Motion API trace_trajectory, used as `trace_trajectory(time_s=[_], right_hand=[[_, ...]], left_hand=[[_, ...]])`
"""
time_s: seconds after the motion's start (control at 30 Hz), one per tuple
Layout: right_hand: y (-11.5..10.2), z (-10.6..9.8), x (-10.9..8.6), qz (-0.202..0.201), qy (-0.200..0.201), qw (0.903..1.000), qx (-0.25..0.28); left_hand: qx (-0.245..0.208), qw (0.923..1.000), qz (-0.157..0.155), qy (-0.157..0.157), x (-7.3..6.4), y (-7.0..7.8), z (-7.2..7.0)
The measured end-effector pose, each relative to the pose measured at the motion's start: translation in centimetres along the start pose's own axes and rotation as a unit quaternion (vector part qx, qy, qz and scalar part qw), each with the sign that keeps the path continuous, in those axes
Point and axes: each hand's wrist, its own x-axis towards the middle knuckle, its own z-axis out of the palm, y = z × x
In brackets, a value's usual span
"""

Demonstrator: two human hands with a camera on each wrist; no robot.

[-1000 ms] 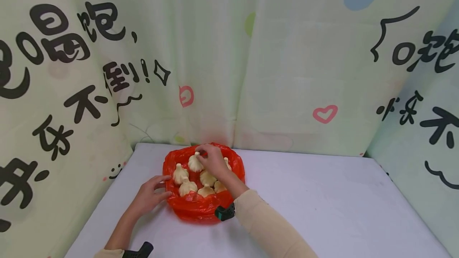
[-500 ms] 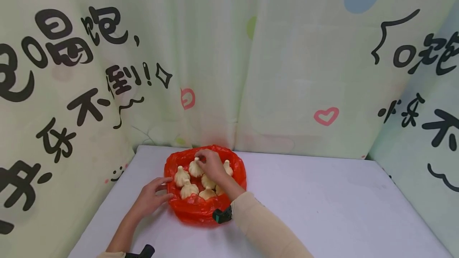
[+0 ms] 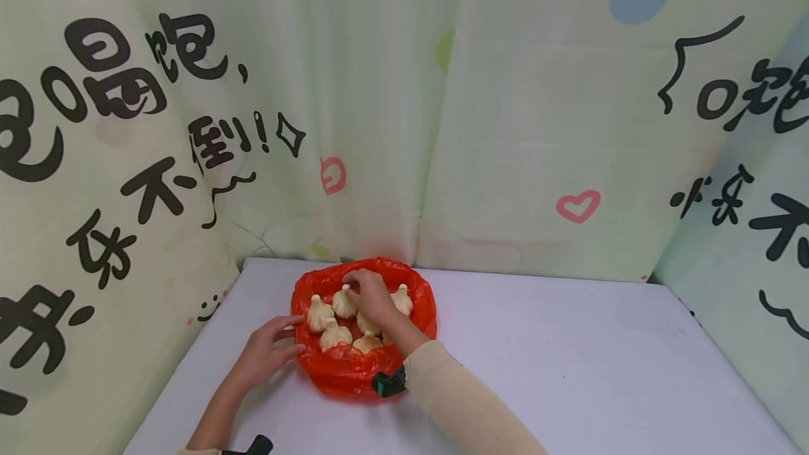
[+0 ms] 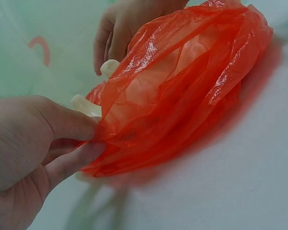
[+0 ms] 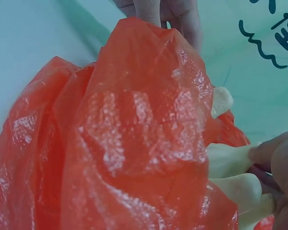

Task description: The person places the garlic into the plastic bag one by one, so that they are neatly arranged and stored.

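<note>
A red plastic bag [image 3: 344, 379], its mouth spread wide, stands on the table with several garlic bulbs inside. My left hand [image 3: 262, 355] is at the bag's left rim; in the left wrist view its thumb and fingers pinch the thin plastic [image 4: 168, 110]. Reaching over the bag from the right, my right hand [image 3: 374, 300] holds a garlic bulb [image 3: 343, 305] by its stem near the back of the group. The right wrist view shows that stem [image 5: 228, 160] between thumb and fingers. Another garlic bulb [image 3: 336, 335] sits toward the front left. My right hand and forearm partly cover bulbs on the right.
The white tabletop [image 3: 537, 364] extends to the right of the bag. A pale printed curtain [image 3: 499, 125] with dark characters encloses the back and both sides. The bag stands near the table's back edge. A black wrist device [image 3: 388, 381] hangs beside the bag's front.
The view has tilted and shifted slightly. Both hands keep their places, the left at the bag's rim and the right on the back garlic bulb, which sits about where it was.
</note>
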Motion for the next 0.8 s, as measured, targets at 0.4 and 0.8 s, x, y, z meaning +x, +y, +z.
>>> trace_trajectory(time_s=[0.4,0.8], right_hand=[[0.4,-1.6,-0.3,0.000,0.016,0.9999,-0.004],[0.8,-5.1,-1.7,-0.032,0.062,0.9976,0.007]], left_hand=[[0.008,0.9998,0.017,0.003,0.7,0.5,0.0],[0.128,0.9847,0.079,0.087,1.0,1.5,-1.0]])
